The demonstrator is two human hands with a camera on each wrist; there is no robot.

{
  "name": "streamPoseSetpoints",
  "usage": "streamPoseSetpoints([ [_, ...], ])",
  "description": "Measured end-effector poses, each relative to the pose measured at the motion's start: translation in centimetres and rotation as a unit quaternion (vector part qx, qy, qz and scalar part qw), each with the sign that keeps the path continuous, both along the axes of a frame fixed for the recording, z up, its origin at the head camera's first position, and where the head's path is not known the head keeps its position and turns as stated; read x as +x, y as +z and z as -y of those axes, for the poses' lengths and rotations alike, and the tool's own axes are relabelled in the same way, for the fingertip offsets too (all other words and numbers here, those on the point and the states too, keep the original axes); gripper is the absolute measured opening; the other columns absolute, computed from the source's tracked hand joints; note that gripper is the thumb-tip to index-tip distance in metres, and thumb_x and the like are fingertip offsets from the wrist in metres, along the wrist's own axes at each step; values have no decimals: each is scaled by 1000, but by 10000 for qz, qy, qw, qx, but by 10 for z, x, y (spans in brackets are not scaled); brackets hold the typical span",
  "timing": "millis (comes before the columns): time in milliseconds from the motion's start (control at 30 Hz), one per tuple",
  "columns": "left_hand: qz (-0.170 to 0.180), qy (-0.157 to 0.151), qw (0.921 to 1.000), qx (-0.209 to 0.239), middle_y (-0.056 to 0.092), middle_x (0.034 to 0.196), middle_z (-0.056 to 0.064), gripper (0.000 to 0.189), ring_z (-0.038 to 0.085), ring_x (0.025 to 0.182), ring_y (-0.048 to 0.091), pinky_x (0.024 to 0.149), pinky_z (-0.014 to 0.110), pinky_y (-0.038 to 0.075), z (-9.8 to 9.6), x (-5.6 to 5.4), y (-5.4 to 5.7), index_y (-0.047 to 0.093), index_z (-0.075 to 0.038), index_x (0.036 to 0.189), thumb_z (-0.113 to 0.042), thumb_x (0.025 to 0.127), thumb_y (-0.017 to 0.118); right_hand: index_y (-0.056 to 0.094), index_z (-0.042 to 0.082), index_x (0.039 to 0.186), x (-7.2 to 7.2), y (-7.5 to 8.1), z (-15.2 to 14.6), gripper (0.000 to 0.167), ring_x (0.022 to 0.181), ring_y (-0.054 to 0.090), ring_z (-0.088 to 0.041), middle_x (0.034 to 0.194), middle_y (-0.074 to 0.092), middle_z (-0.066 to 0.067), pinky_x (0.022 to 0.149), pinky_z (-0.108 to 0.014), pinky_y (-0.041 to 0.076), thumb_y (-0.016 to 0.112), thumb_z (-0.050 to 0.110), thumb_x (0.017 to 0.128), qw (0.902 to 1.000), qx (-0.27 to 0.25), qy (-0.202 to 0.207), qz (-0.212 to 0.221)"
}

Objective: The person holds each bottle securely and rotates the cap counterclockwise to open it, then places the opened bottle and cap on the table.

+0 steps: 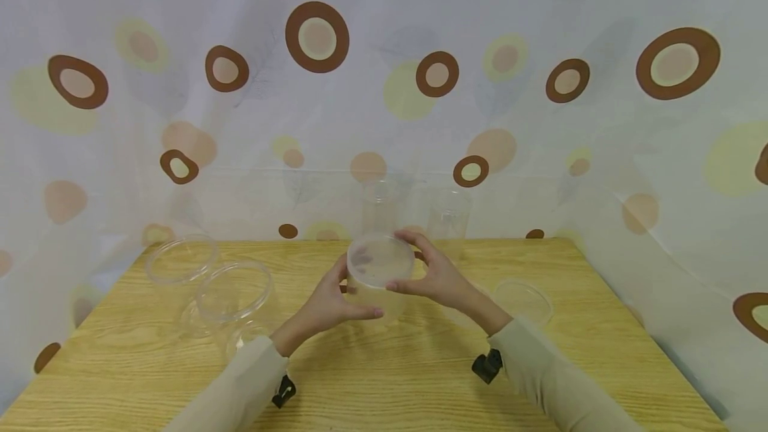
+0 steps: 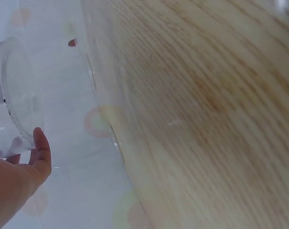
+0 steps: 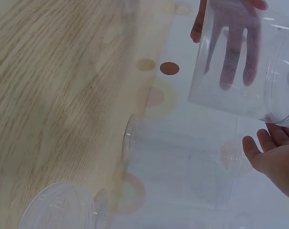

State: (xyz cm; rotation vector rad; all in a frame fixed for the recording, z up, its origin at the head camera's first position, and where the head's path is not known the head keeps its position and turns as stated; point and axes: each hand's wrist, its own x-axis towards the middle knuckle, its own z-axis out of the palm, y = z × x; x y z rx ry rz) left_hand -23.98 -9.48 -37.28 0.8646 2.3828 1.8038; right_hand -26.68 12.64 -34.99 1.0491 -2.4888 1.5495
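Head view: left hand (image 1: pixel 327 302) and right hand (image 1: pixel 441 279) grip a clear jar (image 1: pixel 379 285). Fingers (image 3: pixel 232 59) show through its wall. Other clear jars (image 1: pixel 233 315) stand on the worktop (image 1: pixel 372 385).

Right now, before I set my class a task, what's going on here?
A person's left hand and right hand hold a clear jar off the table, the left at its side, the right at its top. Whether it is capped is unclear. Two wide jars stand at left, two tall jars behind, and what looks like a lid is at right.
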Motion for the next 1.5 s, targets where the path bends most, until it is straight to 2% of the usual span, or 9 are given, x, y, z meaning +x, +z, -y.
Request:
streamPoseSetpoints([
  [233, -84, -311, 9994, 91, 37, 139, 5, 98, 27, 121, 41, 89, 44, 43, 3, -3, 1, 22, -22, 144, -6, 67, 80, 36, 9, 136, -8, 5, -3, 76, 125, 37, -26, 138, 37, -7, 107, -51, 26, 78, 19, 73, 9990, -37, 452, -4],
  [333, -91, -484, 9987, 145, 40, 137, 4, 98, 24, 118, 44, 88, 42, 43, 4, -3, 2, 23, -22, 144, -6, 66, 80, 34, 9, 138, -13, 8, -7, 76, 125, 37, -25, 139, 34, -8, 106, -47, 29, 76, 16, 75, 9947, -117, 975, 305],
  [500, -11, -917, 9955, 250, 46, 131, 4, 91, 17, 111, 49, 86, 39, 45, 6, -1, 5, 29, -21, 141, -8, 67, 81, 27, 10, 142, -23, 16, -16, 77, 124, 38, -26, 142, 24, -8, 100, -35, 38, 71, 9, 79, 9692, -165, 2175, 1142],
  [633, 23, -1079, 9939, 224, 46, 133, 4, 90, 13, 114, 47, 87, 38, 44, 7, 0, 6, 29, -21, 141, -9, 68, 80, 22, 9, 144, -27, 19, -18, 79, 123, 37, -27, 142, 19, -8, 98, -33, 40, 69, 9, 81, 9569, -44, 2571, 1347],
  [800, 79, -829, 9962, 239, 44, 134, 6, 90, 17, 113, 46, 87, 40, 43, 7, -3, 4, 30, -17, 141, -6, 67, 80, 19, 15, 146, -19, 19, -17, 83, 130, 33, -27, 147, 18, -6, 103, -38, 36, 70, 11, 80, 9695, -51, 2111, 1242],
  [967, 117, -548, 9981, 239, 40, 137, 4, 94, 21, 120, 41, 89, 42, 42, 8, -4, 4, 26, -21, 143, -5, 67, 80, 22, 16, 144, -6, 15, -9, 83, 133, 27, -29, 148, 23, -11, 104, -52, 30, 73, 17, 78, 9927, -106, 1074, 532],
  [1133, 104, -463, 9987, 199, 38, 140, 1, 95, 24, 126, 37, 91, 45, 41, 7, -3, 4, 24, -24, 143, -6, 68, 79, 26, 14, 141, 1, 10, -1, 83, 132, 28, -29, 145, 28, -13, 104, -54, 28, 76, 22, 75, 9993, -56, 368, 34],
  [1333, 93, -471, 9988, 127, 39, 139, 2, 93, 23, 122, 39, 90, 42, 41, 6, -2, 5, 26, -23, 143, -8, 69, 79, 30, 8, 140, 1, 7, 1, 82, 126, 35, -26, 140, 31, -6, 104, -52, 31, 76, 27, 75, 9995, 94, 275, 104],
  [1500, 80, -538, 9984, 177, 42, 135, 3, 91, 20, 115, 42, 88, 40, 42, 6, -2, 5, 29, -20, 141, -5, 67, 79, 28, 12, 141, -7, 12, -5, 79, 125, 34, -24, 141, 28, -5, 102, -48, 34, 74, 21, 77, 9942, 59, 948, 509],
])
